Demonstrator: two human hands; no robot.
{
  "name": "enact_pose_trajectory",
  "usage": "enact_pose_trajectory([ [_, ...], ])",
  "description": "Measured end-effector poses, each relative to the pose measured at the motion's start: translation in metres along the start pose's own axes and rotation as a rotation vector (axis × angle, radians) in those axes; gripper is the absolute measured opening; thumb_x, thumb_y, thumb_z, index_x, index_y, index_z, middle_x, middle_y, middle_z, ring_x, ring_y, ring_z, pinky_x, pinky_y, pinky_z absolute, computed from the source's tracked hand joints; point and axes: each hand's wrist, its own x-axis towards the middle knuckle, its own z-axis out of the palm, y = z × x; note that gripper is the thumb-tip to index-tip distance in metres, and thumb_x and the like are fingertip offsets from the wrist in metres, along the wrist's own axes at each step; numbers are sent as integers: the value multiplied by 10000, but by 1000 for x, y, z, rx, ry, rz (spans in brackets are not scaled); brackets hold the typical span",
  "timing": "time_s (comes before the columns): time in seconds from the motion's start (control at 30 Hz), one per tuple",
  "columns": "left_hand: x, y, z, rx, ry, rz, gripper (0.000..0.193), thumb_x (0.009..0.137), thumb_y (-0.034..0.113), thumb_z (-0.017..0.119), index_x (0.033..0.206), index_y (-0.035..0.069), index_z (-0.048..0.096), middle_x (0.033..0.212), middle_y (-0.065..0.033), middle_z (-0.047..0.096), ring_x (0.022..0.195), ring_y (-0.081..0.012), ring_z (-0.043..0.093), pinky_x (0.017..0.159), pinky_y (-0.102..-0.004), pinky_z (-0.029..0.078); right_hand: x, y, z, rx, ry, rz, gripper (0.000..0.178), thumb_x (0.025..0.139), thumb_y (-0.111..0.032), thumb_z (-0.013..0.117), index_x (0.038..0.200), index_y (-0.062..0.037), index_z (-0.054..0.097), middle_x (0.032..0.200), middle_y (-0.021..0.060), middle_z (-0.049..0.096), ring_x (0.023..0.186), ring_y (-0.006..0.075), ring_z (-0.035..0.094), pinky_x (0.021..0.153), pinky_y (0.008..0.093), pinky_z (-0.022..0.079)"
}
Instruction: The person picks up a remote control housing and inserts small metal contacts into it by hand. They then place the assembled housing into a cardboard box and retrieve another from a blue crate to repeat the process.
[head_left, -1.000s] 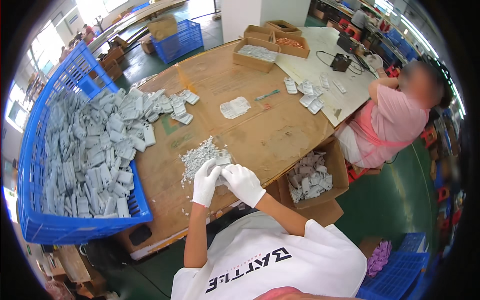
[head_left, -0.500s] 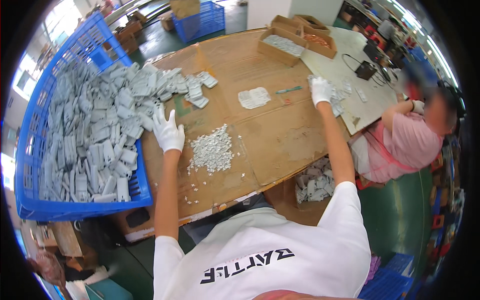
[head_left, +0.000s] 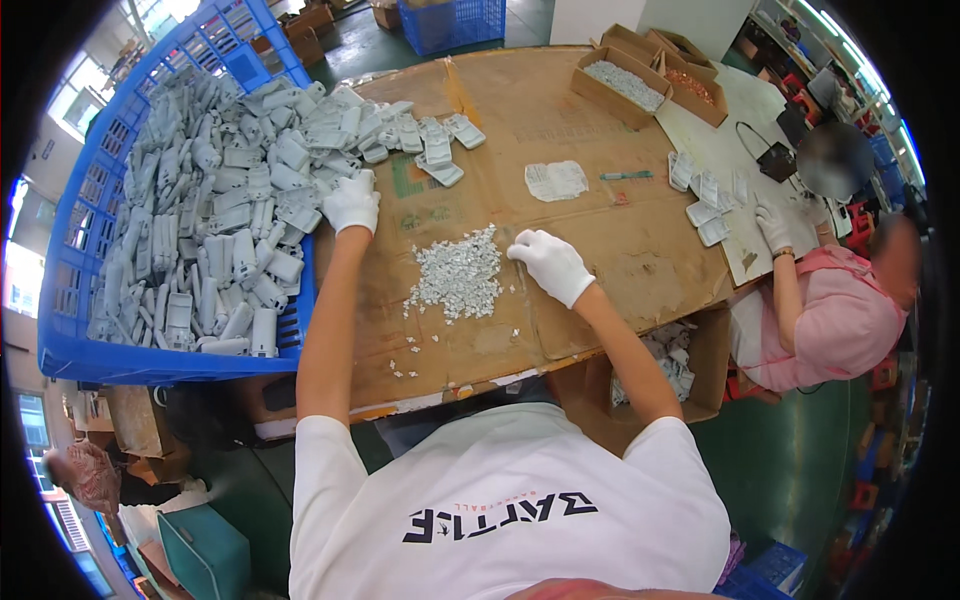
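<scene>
Left hand [head_left: 352,202], gloved: rested closed on grey plastic housings [head_left: 215,220] at blue crate [head_left: 150,355] edge. Right hand [head_left: 550,263], gloved: fingers curled, pinched at small metal parts pile [head_left: 458,275] on cardboard-covered tabletop [head_left: 600,250].

White-gloved left hand [head_left: 352,203] and right hand [head_left: 549,264]. Pale grey plastic housings [head_left: 210,220] fill a bright blue crate [head_left: 120,352]. Small silver-white pieces [head_left: 458,275] lie on a brown cardboard-covered table [head_left: 560,110]. A neighbouring person's shirt [head_left: 840,320] is pink; the floor [head_left: 800,470] is green.
</scene>
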Motion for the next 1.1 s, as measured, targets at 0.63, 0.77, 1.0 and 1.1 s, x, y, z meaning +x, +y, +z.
enact_pose_trajectory([
  [0.63,-162,34,-47,-1523,-91,-318,296,888,111,553,1163,12,602,979,-115,706,871,-188,686,785,-338,540,24,11,3,279,67,5,95,927,-78,607,1006,-30,629,863,177,648,782,316,669,717,383,549],
  [0.77,-193,71,-80,-1474,-75,-298,381,839,76,603,1212,1,593,1037,-138,702,933,-192,680,850,-314,524,35,-84,-24,1178,197,648,80,968,-41,592,1039,-13,616,838,49,666,648,94,629,528,229,510],
  [1.0,-234,102,-84,-1256,-9,-281,496,816,95,643,1295,13,543,1106,-217,678,1033,-349,678,894,-405,526,18,-122,-36,1341,86,737,127,934,-11,622,1033,57,662,924,102,711,790,155,711,660,263,583],
  [1.1,-240,101,-84,-1175,-3,-281,486,824,99,641,1294,25,546,1118,-227,675,1045,-363,674,882,-419,529,15,-129,-41,1281,45,722,127,931,-3,617,1033,59,659,932,98,707,792,154,712,670,262,584],
])
